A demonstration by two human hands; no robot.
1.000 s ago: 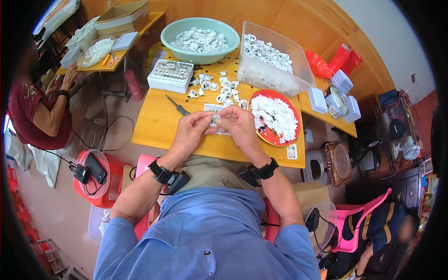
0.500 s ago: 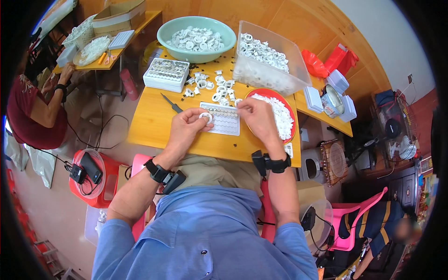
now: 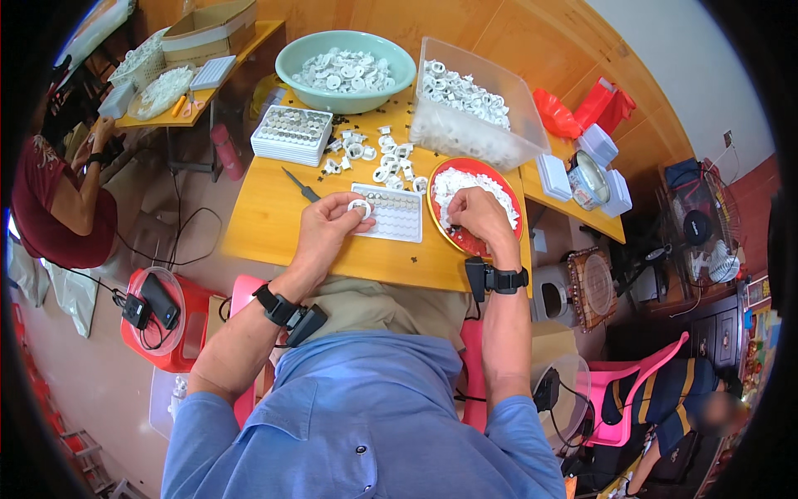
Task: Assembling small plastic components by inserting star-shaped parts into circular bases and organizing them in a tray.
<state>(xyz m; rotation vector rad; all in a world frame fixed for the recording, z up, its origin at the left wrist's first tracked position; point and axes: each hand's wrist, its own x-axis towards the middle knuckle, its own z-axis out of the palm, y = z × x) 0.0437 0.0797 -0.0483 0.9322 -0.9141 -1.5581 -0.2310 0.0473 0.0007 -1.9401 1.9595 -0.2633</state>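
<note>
My left hand (image 3: 326,226) pinches a round white plastic part (image 3: 359,208) between thumb and fingertips, over the left edge of a white tray (image 3: 403,231). Small round metal pieces sit in the tray's upper rows; its lower rows show bare moulded slots. My right hand (image 3: 485,218) is over a red plate (image 3: 434,218) heaped with small white pieces (image 3: 465,180). Its fingers are drawn together low at the plate's left side, by some small dark bits. Whatever they hold is hidden. A slim dark-handled tool (image 3: 308,193) lies left of the tray.
Loose white parts (image 3: 397,162) lie beyond the tray, beside stacked trays (image 3: 287,150). Behind stand a green basin (image 3: 345,101) and a clear bin (image 3: 490,143), both full of white parts. A person (image 3: 68,195) works at another table on the left.
My right hand has moved from the tray's upper right corner to the red plate, its fingers now down among the pieces. The left hand keeps the round white part in nearly the same place.
</note>
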